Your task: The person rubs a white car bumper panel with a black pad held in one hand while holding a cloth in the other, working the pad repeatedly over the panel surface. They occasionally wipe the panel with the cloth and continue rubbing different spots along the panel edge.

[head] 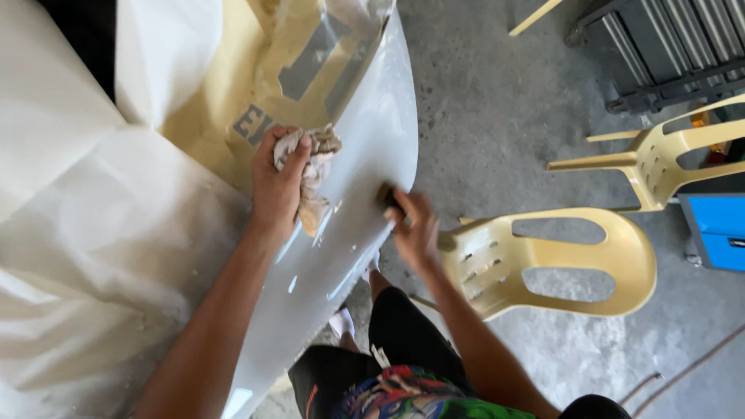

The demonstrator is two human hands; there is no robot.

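Two hands | left hand (pixel 275 186) fingers clutch rag (pixel 310 167) | on grey panel (pixel 365 163)

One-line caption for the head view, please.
Left hand presses a crumpled rag on a grey panel; right hand rubs a small dark block along its edge.

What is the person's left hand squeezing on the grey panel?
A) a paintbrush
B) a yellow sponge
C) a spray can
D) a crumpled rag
D: the left hand grips a crumpled, dirty rag pressed on the grey panel, while the right hand holds a small dark block against the panel's edge.
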